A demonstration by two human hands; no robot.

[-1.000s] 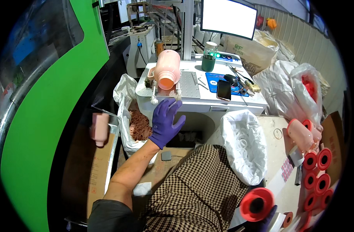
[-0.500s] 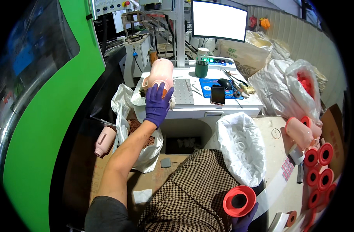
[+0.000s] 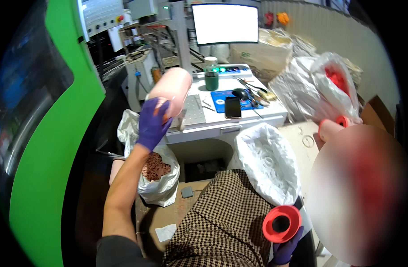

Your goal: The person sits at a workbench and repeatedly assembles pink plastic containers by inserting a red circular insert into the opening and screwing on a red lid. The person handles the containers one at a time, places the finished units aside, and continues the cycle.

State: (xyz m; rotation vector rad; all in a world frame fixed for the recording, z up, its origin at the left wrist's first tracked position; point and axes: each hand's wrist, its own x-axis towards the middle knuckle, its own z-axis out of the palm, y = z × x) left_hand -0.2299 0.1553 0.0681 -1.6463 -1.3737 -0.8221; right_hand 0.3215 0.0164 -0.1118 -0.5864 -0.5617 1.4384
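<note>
My left hand (image 3: 152,125), in a purple glove, grips a pale pink bottle (image 3: 176,88) round its neck end. The bottle tilts over the left part of the white worktable (image 3: 186,130), its body pointing up and to the right. Low on the right, my right hand (image 3: 287,248), also gloved in purple, holds a round red piece with a flared rim (image 3: 269,222) and a dark centre. Most of these fingers are hidden beneath it. A white bag of reddish-brown shavings (image 3: 156,191) stands below my left forearm. Nearer the right hand is a white bag of clear rings (image 3: 282,189).
On the worktable are a green-filled bottle (image 3: 211,81), a phone (image 3: 233,108), a mouse (image 3: 240,94) and hand tools. Behind stands a monitor (image 3: 226,24). A green machine panel (image 3: 34,187) rises at left. More pink bottles (image 3: 331,130) lie at right, beside a blurred patch.
My left hand has lifted the pink bottle off the table and tilted it. The right hand still holds the red piece. The whole view has shifted, with most things now further left.
</note>
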